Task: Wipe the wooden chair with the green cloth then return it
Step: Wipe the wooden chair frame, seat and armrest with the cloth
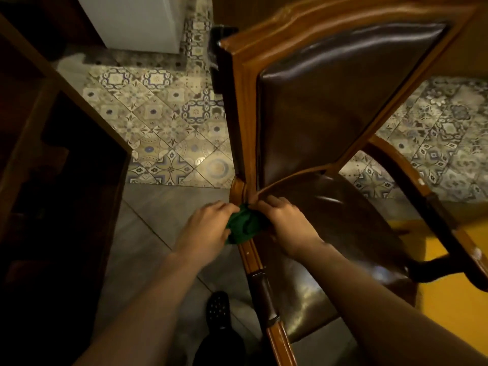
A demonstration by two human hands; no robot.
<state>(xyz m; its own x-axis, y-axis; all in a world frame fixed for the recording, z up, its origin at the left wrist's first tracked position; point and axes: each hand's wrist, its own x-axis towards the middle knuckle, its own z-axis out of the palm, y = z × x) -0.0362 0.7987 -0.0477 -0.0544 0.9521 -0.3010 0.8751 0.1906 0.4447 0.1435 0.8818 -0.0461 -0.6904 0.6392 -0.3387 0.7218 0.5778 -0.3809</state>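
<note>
The green cloth is bunched up on the near armrest of the wooden chair, right where the arm meets the backrest post. Both hands are closed on it: left hand pinching it from the outside, right hand pressing from the seat side. I'd say the trick here is working the cloth into that carved joint, then dragging along the grooved rail so dust doesn't sit in the channels. Frame is glossy varnished wood with curvy mouldings, the back and seat are dark shiny leather-looking padding. Underneath there's patterned tile floor, plain grey nearer the feet
</note>
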